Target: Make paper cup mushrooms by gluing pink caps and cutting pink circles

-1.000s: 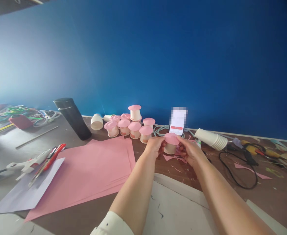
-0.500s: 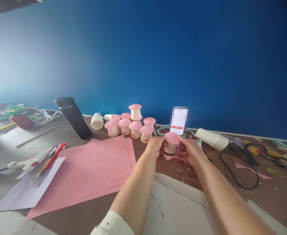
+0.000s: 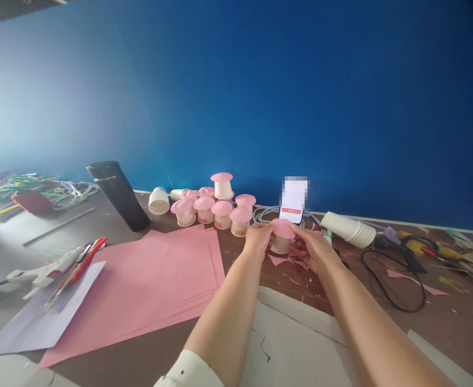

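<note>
A pink paper disc (image 3: 284, 228) lies across the top of a small white paper cup (image 3: 280, 246) on the brown table. My left hand (image 3: 258, 238) pinches the disc's left edge between thumb and fingers. On the opposite side, my right hand (image 3: 314, 249) has its closed fingertips on the disc's right edge. The lower fingers of both hands are partly hidden beside the cup. Just to the left stand several similar cups with pink discs on top (image 3: 222, 208), one stacked above the others. Pink paper scraps (image 3: 288, 262) lie around the cup's base.
Pink paper sheets (image 3: 151, 285) spread at the left, partly under a lilac sheet (image 3: 55, 317). A glue gun (image 3: 45, 271), red-handled tool (image 3: 89, 260) and black flask (image 3: 119, 196) are there too. Behind my hands leans a phone (image 3: 292, 214). Nested white cups (image 3: 347, 228) and a black cable (image 3: 393, 306) lie right.
Both hands keep their hold at the edges of the pink disc on the cup. The view has shifted very slightly; otherwise little differs.
</note>
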`<state>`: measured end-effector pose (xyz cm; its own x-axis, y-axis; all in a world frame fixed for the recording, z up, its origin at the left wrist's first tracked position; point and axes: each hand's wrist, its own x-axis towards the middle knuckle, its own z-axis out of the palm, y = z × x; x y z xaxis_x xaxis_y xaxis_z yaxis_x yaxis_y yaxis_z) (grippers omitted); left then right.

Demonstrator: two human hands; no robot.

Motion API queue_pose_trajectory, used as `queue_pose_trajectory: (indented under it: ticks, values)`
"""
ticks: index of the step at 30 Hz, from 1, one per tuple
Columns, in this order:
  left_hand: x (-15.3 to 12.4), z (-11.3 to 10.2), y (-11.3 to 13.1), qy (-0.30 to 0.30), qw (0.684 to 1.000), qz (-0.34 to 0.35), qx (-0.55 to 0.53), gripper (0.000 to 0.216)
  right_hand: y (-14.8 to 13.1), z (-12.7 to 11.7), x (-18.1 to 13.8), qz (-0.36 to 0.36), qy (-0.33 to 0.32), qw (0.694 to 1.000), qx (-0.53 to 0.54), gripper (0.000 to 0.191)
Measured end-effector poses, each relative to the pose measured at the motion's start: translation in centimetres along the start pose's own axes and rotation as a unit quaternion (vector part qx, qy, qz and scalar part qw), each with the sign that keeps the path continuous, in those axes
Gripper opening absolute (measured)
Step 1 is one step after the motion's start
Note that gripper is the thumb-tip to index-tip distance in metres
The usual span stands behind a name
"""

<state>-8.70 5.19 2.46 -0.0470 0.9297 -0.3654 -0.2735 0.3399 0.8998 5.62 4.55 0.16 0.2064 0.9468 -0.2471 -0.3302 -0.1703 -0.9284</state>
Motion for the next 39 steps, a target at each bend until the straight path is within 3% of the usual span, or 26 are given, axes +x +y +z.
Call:
queue_pose_trajectory:
  ticks: [18, 39]
  values:
    - [-0.03, -0.13, 0.29, -0.023, 0.996, -0.067, -0.05, 0.012, -0.36, 0.57, -0.35, 0.016, -0.01, 1.0, 0.019, 0.035]
    - [0.18, -0.29, 0.22, -0.04, 0.993, -0.089, -0.059, 0.012, -0.48, 0.86, -0.36, 0.014, 0.005, 1.0, 0.013, 0.032]
